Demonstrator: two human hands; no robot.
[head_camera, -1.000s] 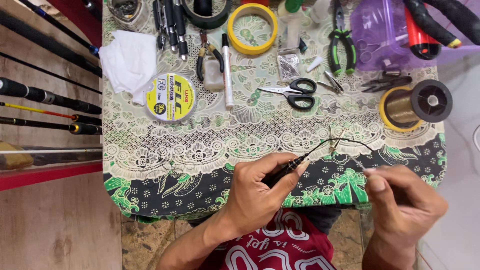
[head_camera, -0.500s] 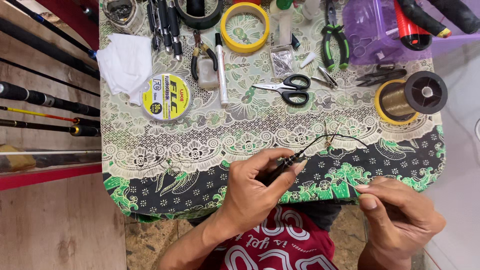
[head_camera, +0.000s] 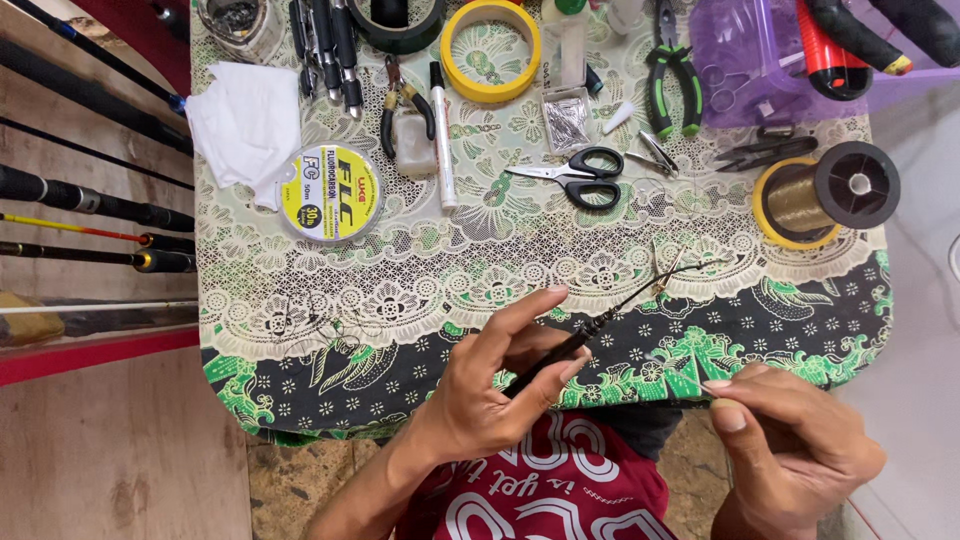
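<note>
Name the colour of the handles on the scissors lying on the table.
Black, on the scissors; seen in the head view.

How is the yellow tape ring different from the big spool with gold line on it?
The yellow tape ring lies flat with an open middle, so the cloth shows through; the spool of gold line lies on its side, showing a dark round end. The ring sits at the table's far edge, the spool at the right edge. Both are round, partly yellow, and far from both hands.

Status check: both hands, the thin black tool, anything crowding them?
Left hand grips thin black tool, tip up-right. Right hand pinched shut near table edge, contents too fine to tell. Scissors and line spool lie apart.
</note>
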